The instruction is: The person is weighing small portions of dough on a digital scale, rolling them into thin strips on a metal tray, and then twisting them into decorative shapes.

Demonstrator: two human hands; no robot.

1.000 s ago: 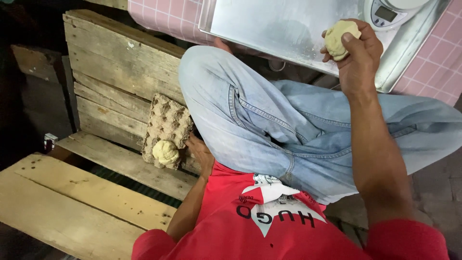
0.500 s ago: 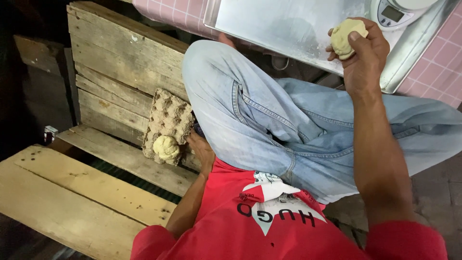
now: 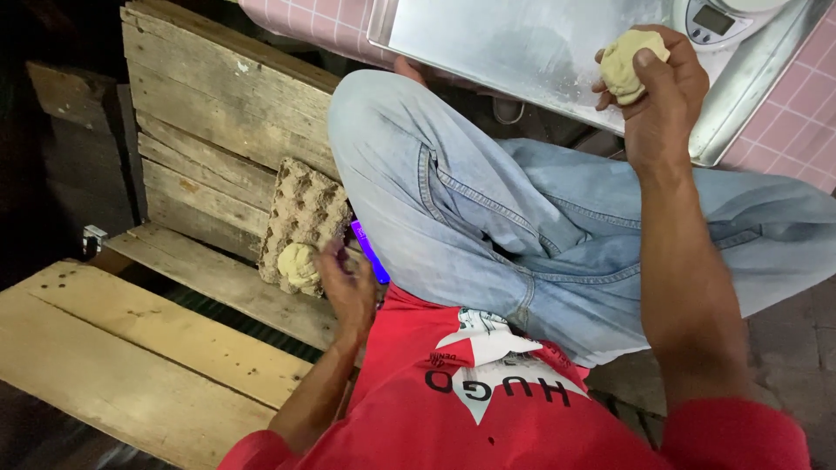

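- Head view: the right hand is raised over a shallow metal tray, its fingers curled tight around a pale dough ball. The ball is lumpy and matte, with creases on its surface; the thumb presses on its near side while the other fingers wrap behind it, so only its upper left part shows past the knuckles.
- The tray is smooth, dull silver and dusted with a thin film of flour. A small white kitchen scale with a grey display sits at its far corner, and the tray rests on a pink checked cloth.
- The left hand is low beside the thigh, blurred. Its fingers are bent and seem to touch a second dough lump, but I cannot tell whether they grip it.
- That lump is rough and knobbly, and lies on the near end of a grey-brown pulp egg carton with moulded cups.
- The carton rests on a pallet of weathered, rough-sawn wooden planks.
- Faded blue jeans cover the crossed legs, and a red shirt fills the lower edge.
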